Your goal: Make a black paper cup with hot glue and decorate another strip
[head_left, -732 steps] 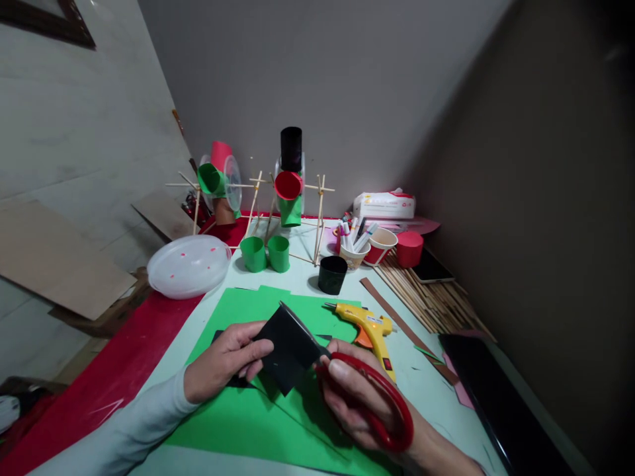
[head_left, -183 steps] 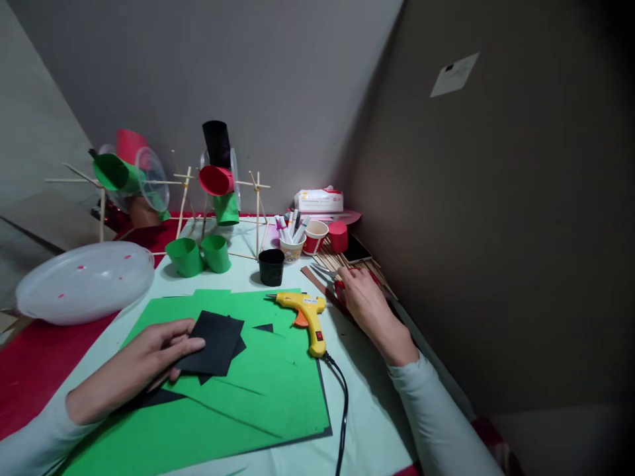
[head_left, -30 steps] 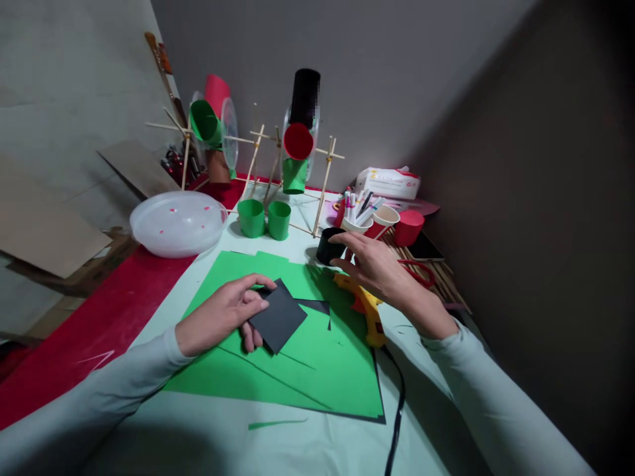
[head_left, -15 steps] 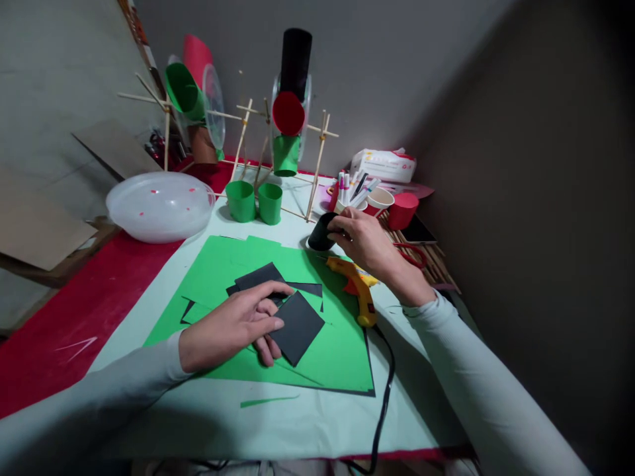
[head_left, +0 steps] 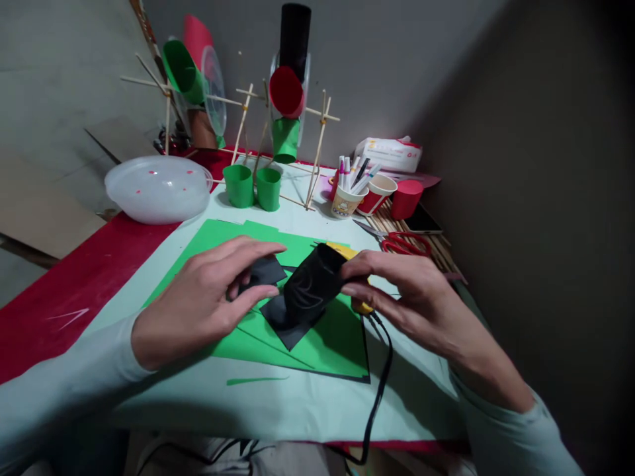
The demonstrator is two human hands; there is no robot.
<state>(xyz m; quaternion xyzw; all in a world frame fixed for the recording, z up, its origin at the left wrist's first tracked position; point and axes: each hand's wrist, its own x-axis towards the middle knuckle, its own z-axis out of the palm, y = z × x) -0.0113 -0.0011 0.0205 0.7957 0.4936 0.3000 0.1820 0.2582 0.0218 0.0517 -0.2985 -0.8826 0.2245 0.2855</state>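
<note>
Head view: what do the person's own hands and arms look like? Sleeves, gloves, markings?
Left hand and right hand: bare, ungloved, no rings visible. Left sleeve and right sleeve: long, plain, pale grey-green, no markings visible.

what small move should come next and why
Probably bring the left hand to the black cylinder to steady it: only the right hand grips it, it leans over a black square, and the left hand is spread close by.

The left sleeve [head_left: 82, 373] and right sleeve [head_left: 516, 426] are plain, pale grey-green and close-fitting; their cuffs [head_left: 133, 350] leave the fingers [head_left: 253, 252] bare.
</note>
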